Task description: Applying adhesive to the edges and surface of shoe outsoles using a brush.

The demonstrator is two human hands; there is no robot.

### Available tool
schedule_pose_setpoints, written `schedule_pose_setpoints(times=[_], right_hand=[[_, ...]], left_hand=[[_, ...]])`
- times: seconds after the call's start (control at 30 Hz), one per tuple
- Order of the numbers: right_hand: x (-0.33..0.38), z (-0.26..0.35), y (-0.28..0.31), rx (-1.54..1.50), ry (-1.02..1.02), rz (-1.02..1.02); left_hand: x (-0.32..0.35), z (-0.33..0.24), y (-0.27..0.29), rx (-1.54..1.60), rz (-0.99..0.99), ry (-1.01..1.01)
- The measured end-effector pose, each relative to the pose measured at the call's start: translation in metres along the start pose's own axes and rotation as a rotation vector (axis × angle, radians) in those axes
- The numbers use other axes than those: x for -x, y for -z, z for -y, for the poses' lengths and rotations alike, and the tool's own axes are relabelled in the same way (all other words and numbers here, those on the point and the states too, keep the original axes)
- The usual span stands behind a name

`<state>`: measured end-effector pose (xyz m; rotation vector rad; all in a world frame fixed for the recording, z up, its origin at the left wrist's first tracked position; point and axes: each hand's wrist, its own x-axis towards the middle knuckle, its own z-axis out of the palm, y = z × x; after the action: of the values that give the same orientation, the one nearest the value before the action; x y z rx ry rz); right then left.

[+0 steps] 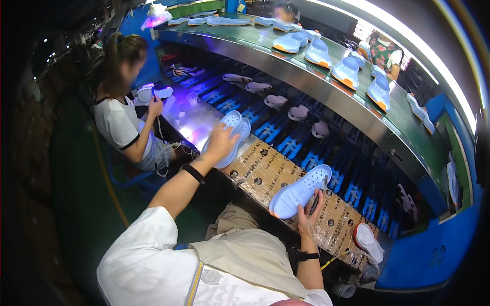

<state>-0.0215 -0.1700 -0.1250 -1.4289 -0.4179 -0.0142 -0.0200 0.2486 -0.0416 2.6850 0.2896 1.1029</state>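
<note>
Left hand [220,142] is closing over a stacked pair of pale-blue perforated foam clogs [234,127]; right hand [309,210] is gripping another pale-blue clog [300,190], apparently pinching a dark tool.

Dim overall, with black fisheye corners and edges bending toward the rim. A bright strip light [408,38] glares at upper right; violet light from a lamp [155,15] pools on the worktop [196,120]. The far background is soft.

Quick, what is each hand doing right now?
Left hand: reaching out, gripping a pair of light blue clogs.
Right hand: holding one light blue clog over the cardboard-covered bench.
</note>
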Motion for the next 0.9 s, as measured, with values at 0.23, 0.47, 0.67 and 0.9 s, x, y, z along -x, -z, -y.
schedule_pose_setpoints(times=[0.23, 0.47, 0.67, 0.9], right_hand=[[-0.004, 0.009, -0.001, 0.011, 0.006, -0.114], [0.009, -0.011, 0.066, 0.365, 0.095, -0.358], [0.009, -0.020, 0.075, 0.458, 0.081, -0.432], [0.005, -0.016, 0.072, 0.412, 0.001, -0.442]], left_hand=[[0.067, -0.203, -0.011, 0.374, 0.786, -0.076], [0.101, -0.223, -0.034, 0.133, 0.854, -0.084], [0.100, -0.210, -0.033, 0.171, 0.847, -0.153], [0.083, -0.171, -0.025, 0.560, 0.584, -0.066]])
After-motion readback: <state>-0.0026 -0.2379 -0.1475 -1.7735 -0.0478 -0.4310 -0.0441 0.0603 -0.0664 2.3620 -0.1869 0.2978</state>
